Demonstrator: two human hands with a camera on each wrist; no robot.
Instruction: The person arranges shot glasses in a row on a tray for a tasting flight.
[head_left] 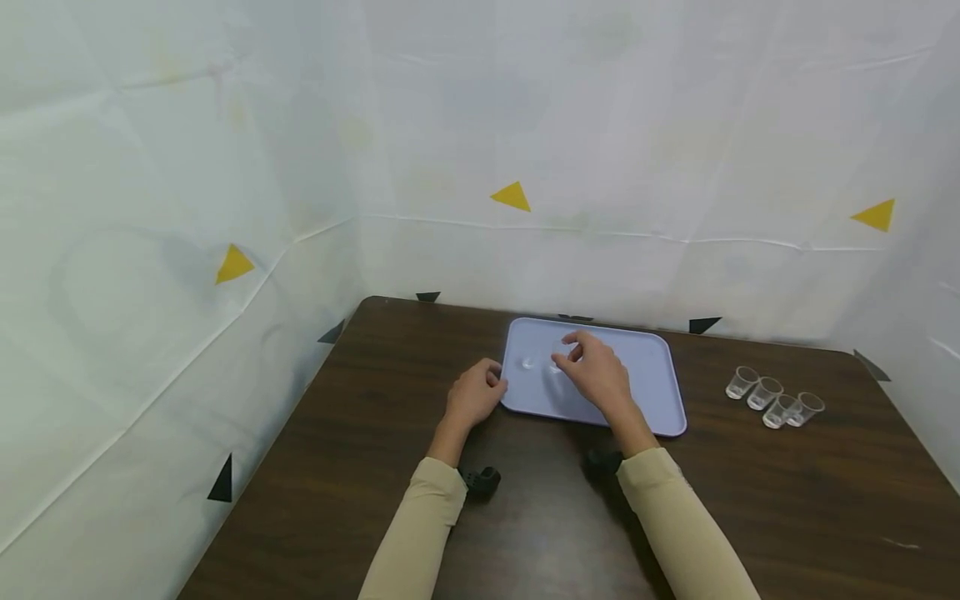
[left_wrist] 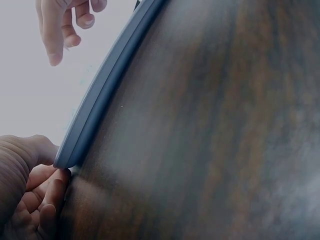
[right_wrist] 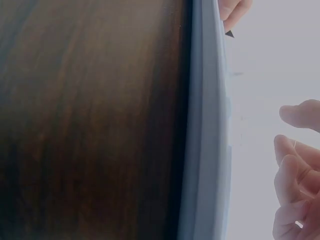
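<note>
A pale lavender tray [head_left: 660, 375] lies on a dark wooden table [head_left: 360, 433]. My left hand [head_left: 474, 395] grips its near left corner [left_wrist: 67, 159], thumb above the rim and curled fingers [left_wrist: 47, 200] below it. My right hand [head_left: 594, 369] hovers over the tray's middle. Its thumb [right_wrist: 300, 114] and curled fingers [right_wrist: 290, 165] close round a small clear cup [head_left: 558, 363] that stands on or just above the tray and shows only faintly. A second clear cup [head_left: 527, 362] stands on the tray just left of it.
Several small clear cups [head_left: 772, 398] stand in a row on the table right of the tray. White sheeting with yellow triangles walls in the back and left. Two black wrist camera mounts [head_left: 482, 480] sit under my forearms.
</note>
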